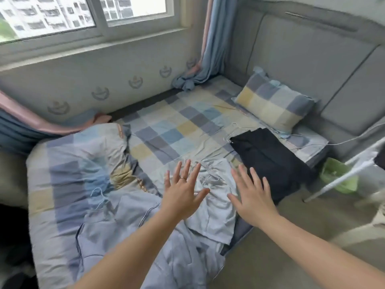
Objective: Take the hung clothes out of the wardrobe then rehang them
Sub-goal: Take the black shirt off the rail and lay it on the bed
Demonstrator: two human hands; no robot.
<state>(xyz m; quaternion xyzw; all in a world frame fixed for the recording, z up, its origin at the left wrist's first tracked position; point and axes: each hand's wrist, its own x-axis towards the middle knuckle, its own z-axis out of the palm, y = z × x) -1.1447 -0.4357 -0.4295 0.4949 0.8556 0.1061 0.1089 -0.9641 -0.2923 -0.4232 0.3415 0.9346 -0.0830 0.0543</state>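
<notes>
Left hand (183, 190) and right hand (252, 197) are spread flat, fingers straight, nothing grasped, over a crumpled pale grey garment (212, 207) laid at the checked bed's (177, 126) near edge, with a black garment (268, 155) just right, white wire hanger (235, 130) at its far end.

I see a matt, creased pale-blue cloth garment (210, 205), a matt black one (268, 159), and a thin wire hanger (236, 130).
</notes>
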